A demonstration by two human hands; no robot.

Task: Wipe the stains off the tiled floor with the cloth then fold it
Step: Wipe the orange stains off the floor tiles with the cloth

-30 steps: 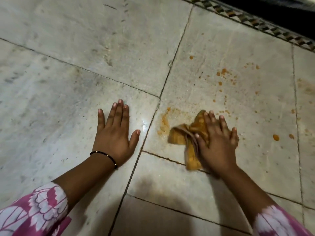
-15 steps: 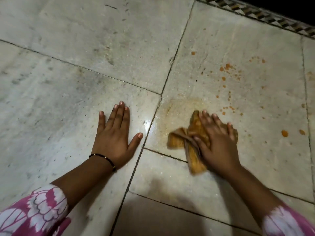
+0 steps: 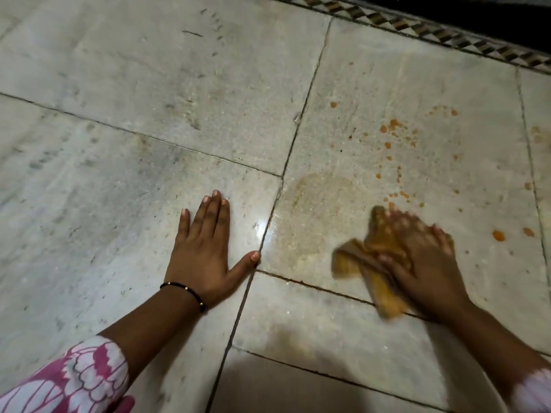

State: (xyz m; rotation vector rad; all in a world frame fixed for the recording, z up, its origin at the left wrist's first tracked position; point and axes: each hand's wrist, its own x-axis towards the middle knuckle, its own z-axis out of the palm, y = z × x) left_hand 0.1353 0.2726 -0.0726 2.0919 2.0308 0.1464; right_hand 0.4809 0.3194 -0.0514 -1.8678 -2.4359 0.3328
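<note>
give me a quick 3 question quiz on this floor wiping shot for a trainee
1. True or false: the left hand holds the cloth.
2. Multiple choice: where do most of the orange spots lie, seen from the cloth? A. beyond it and to the right, toward the patterned border B. under the left hand C. on the pink sleeve
3. Fill in: the left hand lies ____ on the tile, fingers straight.

Key:
1. False. The right hand presses the cloth to the floor; the left hand lies bare on the tile.
2. A
3. flat
</note>
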